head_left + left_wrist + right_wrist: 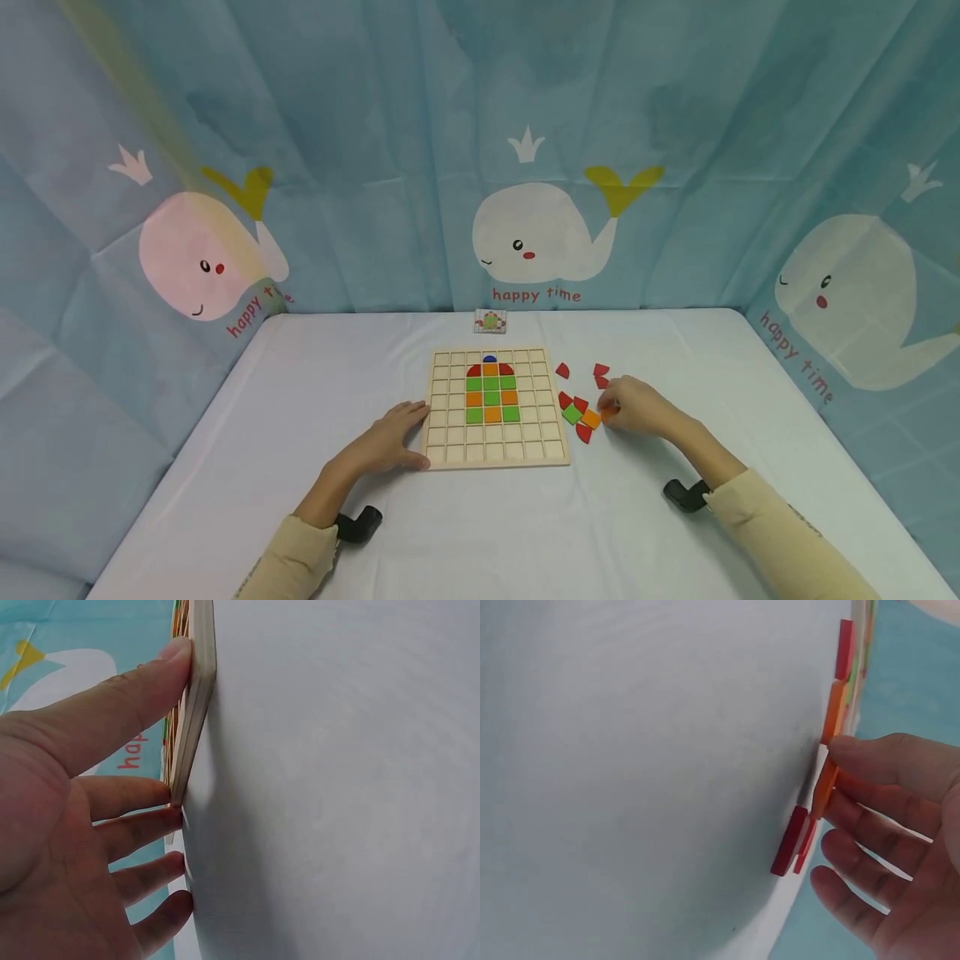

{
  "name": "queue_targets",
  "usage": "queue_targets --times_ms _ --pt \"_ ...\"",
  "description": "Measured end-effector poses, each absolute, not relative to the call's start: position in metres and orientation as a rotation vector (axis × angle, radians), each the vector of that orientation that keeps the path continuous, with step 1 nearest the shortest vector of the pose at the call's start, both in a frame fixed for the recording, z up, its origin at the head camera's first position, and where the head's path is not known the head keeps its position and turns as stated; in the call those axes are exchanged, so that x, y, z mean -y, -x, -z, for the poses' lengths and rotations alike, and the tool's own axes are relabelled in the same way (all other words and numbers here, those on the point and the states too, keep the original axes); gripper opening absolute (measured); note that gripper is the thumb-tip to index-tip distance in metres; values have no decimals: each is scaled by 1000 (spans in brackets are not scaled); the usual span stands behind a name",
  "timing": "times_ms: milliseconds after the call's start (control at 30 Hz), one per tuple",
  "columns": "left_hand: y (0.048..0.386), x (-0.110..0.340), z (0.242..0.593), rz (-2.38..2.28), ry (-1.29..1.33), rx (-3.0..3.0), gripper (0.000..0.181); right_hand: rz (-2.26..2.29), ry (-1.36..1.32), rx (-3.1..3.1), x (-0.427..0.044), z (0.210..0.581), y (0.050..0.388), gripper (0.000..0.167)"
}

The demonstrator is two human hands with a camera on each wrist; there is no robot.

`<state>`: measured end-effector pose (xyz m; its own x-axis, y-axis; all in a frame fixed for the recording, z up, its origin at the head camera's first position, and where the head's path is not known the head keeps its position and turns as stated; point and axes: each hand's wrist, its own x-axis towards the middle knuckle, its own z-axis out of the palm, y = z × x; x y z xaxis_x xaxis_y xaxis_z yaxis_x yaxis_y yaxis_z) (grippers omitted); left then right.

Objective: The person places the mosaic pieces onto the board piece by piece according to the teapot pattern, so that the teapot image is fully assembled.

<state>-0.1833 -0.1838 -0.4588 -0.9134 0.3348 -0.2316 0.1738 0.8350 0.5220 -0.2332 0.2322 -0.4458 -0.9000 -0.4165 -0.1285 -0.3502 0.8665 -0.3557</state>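
A wooden grid board point(452, 434) lies on the white table, several of its middle cells filled with green, orange and red pieces, with a blue half-round point(490, 359) on top. At the board's left edge rests my left hand point(386, 439), thumb on the near corner and fingers extended along the side. To the right of the board, my right hand point(637, 406) pinches an orange square tile point(826, 784) between thumb and fingertips. Beside it lie another orange tile point(591, 419), a green tile point(572, 415) and several red quarter-round pieces point(583, 434).
A small picture card point(491, 322) lies behind the board near the table's far edge. A blue curtain point(375, 242) printed with whales surrounds the white table point(285, 417). Black straps with mounts point(360, 525) sit at both wrists.
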Motion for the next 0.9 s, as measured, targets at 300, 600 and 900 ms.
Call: queue_targets --times_ms 300,600,900 --pt "182 182 455 -710 -402 -2703 91 516 637 -2822 -218 437 234 19" --pt "182 181 455 -693 -391 -2696 91 577 734 -2815 -189 431 232 19" --pt "182 181 456 -703 -375 -2701 91 535 861 -2810 -148 432 233 20"
